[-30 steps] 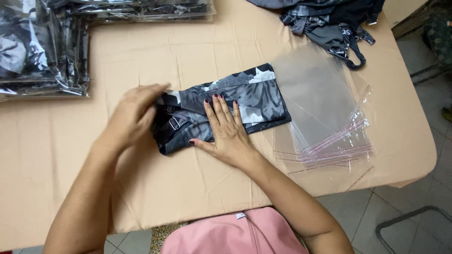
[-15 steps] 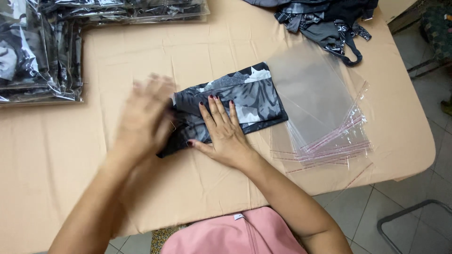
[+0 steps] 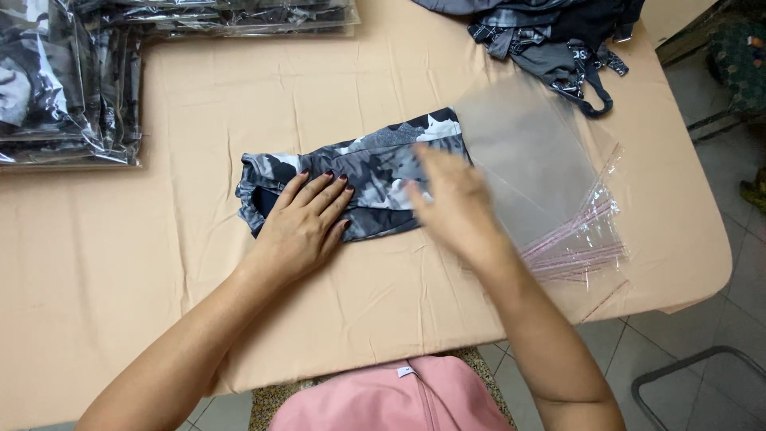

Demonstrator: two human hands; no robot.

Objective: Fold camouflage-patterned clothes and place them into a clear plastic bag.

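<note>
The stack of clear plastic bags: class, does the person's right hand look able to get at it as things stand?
Probably yes. The right hand hovers, blurred, beside the stack of clear plastic bags, with nothing between them; the left hand presses the folded camouflage garment.

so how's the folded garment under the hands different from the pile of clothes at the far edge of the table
The folded garment lies flat and smoothed into a neat strip; the clothes pile is a loose, tangled heap with straps hanging out. The folded garment is pressed under the left hand, with the blurred right hand at its other end; no hand touches the clothes pile. Both are dark grey patterned fabric, unbagged, on the tan tablecloth.
</note>
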